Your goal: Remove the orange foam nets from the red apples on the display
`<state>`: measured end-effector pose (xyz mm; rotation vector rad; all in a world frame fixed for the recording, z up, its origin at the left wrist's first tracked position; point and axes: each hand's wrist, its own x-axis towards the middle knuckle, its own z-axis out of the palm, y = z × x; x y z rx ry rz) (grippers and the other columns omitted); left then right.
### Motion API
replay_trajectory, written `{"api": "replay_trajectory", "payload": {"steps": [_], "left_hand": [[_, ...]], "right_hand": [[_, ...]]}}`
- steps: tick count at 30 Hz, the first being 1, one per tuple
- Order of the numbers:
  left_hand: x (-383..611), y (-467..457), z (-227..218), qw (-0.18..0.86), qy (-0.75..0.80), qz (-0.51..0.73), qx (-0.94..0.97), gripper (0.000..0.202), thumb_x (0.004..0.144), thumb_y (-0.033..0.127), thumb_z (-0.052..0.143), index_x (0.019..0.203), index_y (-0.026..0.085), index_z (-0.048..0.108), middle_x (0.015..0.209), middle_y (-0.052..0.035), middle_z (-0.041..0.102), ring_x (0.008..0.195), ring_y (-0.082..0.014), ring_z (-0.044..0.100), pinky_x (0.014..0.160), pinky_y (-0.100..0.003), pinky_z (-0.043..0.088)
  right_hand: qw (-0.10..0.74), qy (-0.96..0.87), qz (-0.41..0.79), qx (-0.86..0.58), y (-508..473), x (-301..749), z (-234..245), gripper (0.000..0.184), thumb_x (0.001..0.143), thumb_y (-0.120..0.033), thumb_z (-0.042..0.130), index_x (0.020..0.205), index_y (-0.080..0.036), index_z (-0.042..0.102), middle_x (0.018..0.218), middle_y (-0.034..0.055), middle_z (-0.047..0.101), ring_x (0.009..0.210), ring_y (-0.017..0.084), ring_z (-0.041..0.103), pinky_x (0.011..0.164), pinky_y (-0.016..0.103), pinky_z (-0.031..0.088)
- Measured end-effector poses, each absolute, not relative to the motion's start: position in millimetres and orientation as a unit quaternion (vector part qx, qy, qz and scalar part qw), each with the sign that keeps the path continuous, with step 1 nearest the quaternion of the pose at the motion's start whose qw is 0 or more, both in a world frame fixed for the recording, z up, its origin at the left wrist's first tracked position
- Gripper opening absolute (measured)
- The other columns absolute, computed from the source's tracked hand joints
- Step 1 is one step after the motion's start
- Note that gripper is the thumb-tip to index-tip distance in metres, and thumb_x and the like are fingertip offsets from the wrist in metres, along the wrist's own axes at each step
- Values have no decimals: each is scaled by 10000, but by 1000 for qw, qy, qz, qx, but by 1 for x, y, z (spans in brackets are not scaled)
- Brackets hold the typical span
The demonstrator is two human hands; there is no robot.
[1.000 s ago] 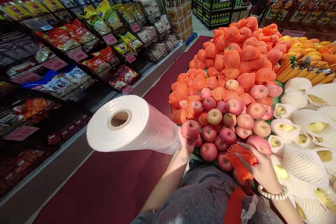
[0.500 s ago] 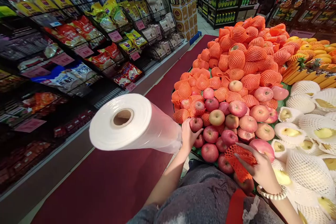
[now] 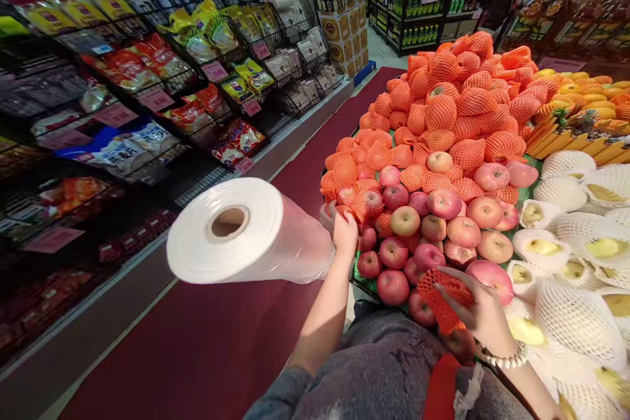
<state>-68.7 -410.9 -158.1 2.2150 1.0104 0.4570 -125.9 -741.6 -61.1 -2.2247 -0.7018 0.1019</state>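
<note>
At the left edge of the fruit pile, my left hand has its fingers curled round an apple in an orange foam net; much of that apple is hidden. My right hand holds an empty-looking orange foam net between thumb and fingers, above the nearest apples. Bare red apples lie between the two hands. A large roll of clear plastic bags stands to the left, its far end close to my left wrist.
Netted apples are heaped behind the bare ones. Pale fruit in white foam nets lies at the right, with yellow fruit farther back. Racks of packaged goods line the left, beyond a dark red floor strip.
My left hand has moved from a bare apple a little up the pile's left edge to a netted one. My right hand, still with the net, has shifted slightly left.
</note>
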Motion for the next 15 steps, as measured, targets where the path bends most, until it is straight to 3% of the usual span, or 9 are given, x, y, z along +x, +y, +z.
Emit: {"api": "replay_trajectory", "payload": {"steps": [3, 7, 9, 11, 15], "left_hand": [[-47, -400, -165, 325, 440, 144, 825, 604, 905, 254, 688, 1416, 43, 445, 1492, -317, 449, 1440, -455, 434, 1199, -606, 310], [-45, -396, -176, 337, 458, 114, 815, 610, 886, 345, 755, 1374, 108, 477, 1502, -300, 442, 1432, -509, 406, 1164, -661, 314], [-52, -397, -177, 335, 459, 108, 816, 647, 875, 344, 764, 1392, 113, 452, 1486, -303, 450, 1433, -511, 392, 1154, -661, 329], [-59, -399, -175, 333, 442, 102, 827, 691, 853, 310, 776, 1409, 98, 423, 1456, -290, 469, 1431, -492, 388, 1167, -640, 320], [-68, -400, -170, 334, 418, 84, 841, 739, 801, 275, 817, 1374, 64, 400, 1384, -252, 504, 1381, -457, 427, 1174, -580, 310]], "right_hand": [[384, -287, -33, -877, -746, -126, -63, 332, 1020, -322, 572, 1351, -335, 598, 1177, 29, 771, 986, 228, 770, 808, 358, 647], [377, -339, -72, -859, -755, -126, -63, 491, 1040, -203, 379, 1482, -318, 560, 1523, 97, 579, 1419, 263, 568, 1112, 438, 542], [396, -350, -58, -847, -757, -126, -62, 499, 1030, -152, 374, 1453, -321, 578, 1441, 67, 648, 1353, 204, 623, 1090, 343, 552], [417, -337, -49, -843, -757, -127, -60, 421, 1028, -160, 469, 1386, -334, 605, 1225, 16, 747, 1124, 149, 727, 964, 240, 589], [425, -292, -33, -856, -748, -130, -57, 284, 1008, -266, 627, 1286, -317, 658, 1049, -1, 765, 894, 145, 747, 796, 221, 607]]}}
